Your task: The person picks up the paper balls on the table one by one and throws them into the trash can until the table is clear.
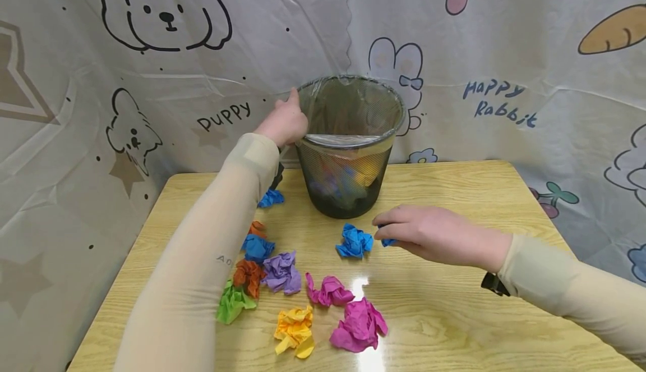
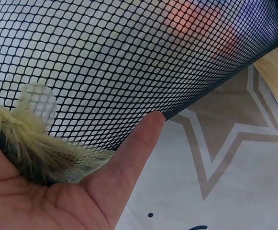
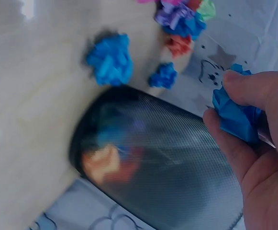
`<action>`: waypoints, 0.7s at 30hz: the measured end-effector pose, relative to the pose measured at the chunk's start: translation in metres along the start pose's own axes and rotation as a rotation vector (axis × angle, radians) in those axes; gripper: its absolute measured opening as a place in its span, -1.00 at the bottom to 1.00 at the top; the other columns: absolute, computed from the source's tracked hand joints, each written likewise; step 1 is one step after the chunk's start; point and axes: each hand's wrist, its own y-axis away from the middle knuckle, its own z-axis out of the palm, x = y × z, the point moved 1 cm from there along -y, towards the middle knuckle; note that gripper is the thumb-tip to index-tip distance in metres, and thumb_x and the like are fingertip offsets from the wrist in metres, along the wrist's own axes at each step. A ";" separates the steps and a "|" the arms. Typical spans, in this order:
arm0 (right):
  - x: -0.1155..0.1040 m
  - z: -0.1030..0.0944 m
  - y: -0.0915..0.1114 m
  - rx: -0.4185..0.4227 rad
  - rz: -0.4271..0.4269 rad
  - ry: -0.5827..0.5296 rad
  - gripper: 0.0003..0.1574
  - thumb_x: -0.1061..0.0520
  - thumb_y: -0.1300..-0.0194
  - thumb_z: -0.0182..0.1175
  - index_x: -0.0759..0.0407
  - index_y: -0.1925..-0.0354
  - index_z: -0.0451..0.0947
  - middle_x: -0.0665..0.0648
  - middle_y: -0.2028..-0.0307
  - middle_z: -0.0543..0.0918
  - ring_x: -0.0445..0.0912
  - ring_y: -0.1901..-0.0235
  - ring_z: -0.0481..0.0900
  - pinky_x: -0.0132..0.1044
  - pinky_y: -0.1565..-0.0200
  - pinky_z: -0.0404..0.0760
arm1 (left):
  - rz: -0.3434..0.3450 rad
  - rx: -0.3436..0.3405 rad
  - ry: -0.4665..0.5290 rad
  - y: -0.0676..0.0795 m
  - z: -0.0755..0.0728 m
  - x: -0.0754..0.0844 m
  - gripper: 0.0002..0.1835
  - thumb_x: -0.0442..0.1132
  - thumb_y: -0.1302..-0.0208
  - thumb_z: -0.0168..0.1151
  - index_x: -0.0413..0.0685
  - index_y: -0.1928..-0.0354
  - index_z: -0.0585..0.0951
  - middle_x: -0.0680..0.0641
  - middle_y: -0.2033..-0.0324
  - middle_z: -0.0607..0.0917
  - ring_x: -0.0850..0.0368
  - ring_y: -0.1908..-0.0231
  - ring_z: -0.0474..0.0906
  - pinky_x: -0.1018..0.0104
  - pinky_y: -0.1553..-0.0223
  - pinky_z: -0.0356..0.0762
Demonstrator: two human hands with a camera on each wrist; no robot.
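**Right hand point(image 1: 429, 232) pinches blue paper ball point(image 3: 230, 113)**

The right fingers close on this crumpled ball above the surface point(image 1: 444, 304). At 9 o'clock from it lies a second blue ball point(image 1: 355, 242); at 7 to 8, 2 magenta balls point(image 1: 359, 325). At 11 stands the mesh bin point(image 1: 323, 156). The left hand point(image 1: 285, 120) meets its 9 o'clock rim, 1 finger straight; I cannot tell the others' grip.

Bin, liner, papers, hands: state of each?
Bin: upright, open-topped, coloured contents inside
Liner: draped inside, gathered outside
Left hand: at bin's rim, one finger straight, grip unclear
Right hand: gripping the held blue paper
Held blue paper: crumpled
Three other blue papers: crumpled, on table
Two orange papers: crumpled, on table
Purple paper: crumpled, on table
Green paper: crumpled, on table
Yellow paper: crumpled, on table
Two magenta papers: crumpled, on table
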 end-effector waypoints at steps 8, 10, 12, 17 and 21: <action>0.007 -0.041 -0.011 0.091 0.002 0.024 -0.47 0.33 -0.23 0.42 0.15 -0.18 0.64 0.16 -0.19 0.64 0.05 -0.14 0.62 0.00 -0.07 0.65 | 0.002 0.002 -0.014 -0.001 0.000 0.000 -0.16 -0.34 -0.46 -0.35 0.07 -0.59 -0.53 -0.45 -0.55 -0.23 0.07 0.53 0.29 0.12 0.28 0.60; 0.010 -0.050 -0.014 0.123 -0.007 0.017 -0.44 0.37 -0.20 0.42 0.17 -0.18 0.63 0.17 -0.20 0.63 0.07 -0.13 0.62 0.02 -0.07 0.64 | 0.000 0.003 -0.018 -0.002 0.000 0.000 -0.16 -0.34 -0.47 -0.35 0.06 -0.60 -0.53 -0.46 -0.54 -0.22 0.11 0.58 0.24 0.11 0.25 0.61; 0.014 -0.059 -0.016 0.158 -0.019 0.018 -0.42 0.39 -0.17 0.43 0.17 -0.17 0.63 0.16 -0.19 0.63 0.06 -0.11 0.62 0.02 -0.05 0.64 | -0.002 0.004 -0.016 -0.002 0.000 0.000 -0.16 -0.33 -0.47 -0.36 0.07 -0.60 -0.52 -0.46 -0.54 -0.21 0.13 0.61 0.20 0.07 0.20 0.62; 0.024 -0.074 -0.024 0.220 -0.039 0.022 -0.43 0.43 -0.13 0.44 0.19 -0.13 0.66 0.15 -0.18 0.64 0.05 -0.11 0.62 -0.01 -0.06 0.63 | -0.004 0.004 -0.017 -0.003 0.000 0.000 -0.16 -0.33 -0.48 -0.35 0.07 -0.60 -0.53 -0.46 -0.54 -0.19 0.14 0.61 0.19 0.07 0.22 0.62; 0.031 -0.083 -0.029 0.216 -0.021 0.034 -0.47 0.41 -0.17 0.42 0.16 -0.12 0.66 0.14 -0.18 0.64 0.04 -0.12 0.61 -0.06 -0.11 0.58 | -0.004 0.000 -0.010 -0.003 0.000 0.000 -0.15 -0.34 -0.47 -0.35 0.08 -0.59 -0.54 -0.44 -0.55 -0.23 0.12 0.59 0.21 0.10 0.25 0.61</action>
